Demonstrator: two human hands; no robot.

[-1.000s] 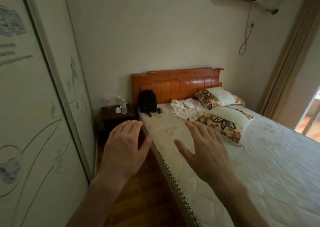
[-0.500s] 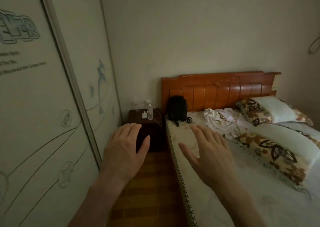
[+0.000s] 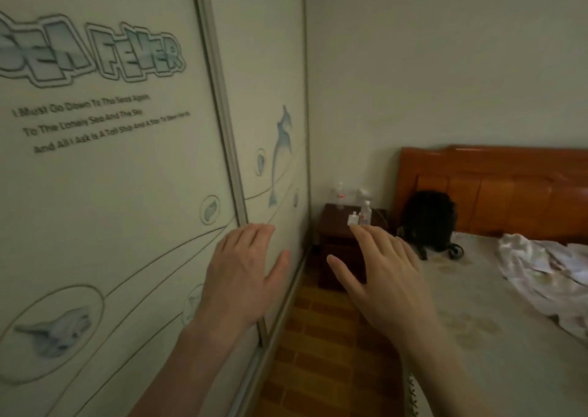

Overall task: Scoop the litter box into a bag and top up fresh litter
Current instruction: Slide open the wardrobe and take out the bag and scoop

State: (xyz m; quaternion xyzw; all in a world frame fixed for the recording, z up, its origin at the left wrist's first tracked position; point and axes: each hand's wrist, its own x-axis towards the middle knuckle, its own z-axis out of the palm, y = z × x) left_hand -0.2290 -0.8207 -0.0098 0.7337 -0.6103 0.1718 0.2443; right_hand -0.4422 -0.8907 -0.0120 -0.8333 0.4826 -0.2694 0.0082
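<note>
No litter box, scoop, bag or litter is in view. My left hand [image 3: 241,276] is held out in front of me with straight fingers, in front of the wardrobe's sliding doors [image 3: 121,194]; whether it touches them I cannot tell. My right hand [image 3: 381,276] is also stretched forward, fingers spread and empty, over the narrow floor gap beside the bed [image 3: 496,305].
A dark wooden nightstand [image 3: 337,235] with small bottles [image 3: 365,213] stands at the end of the gap. A black backpack [image 3: 429,219] leans on the orange headboard [image 3: 502,190]. Crumpled white cloth [image 3: 541,260] lies on the mattress. The wood floor strip [image 3: 318,353] is narrow.
The view has swung left, bringing the wardrobe doors into most of the frame and pushing the bed and pillows off to the right. Both hands stay outstretched and empty.
</note>
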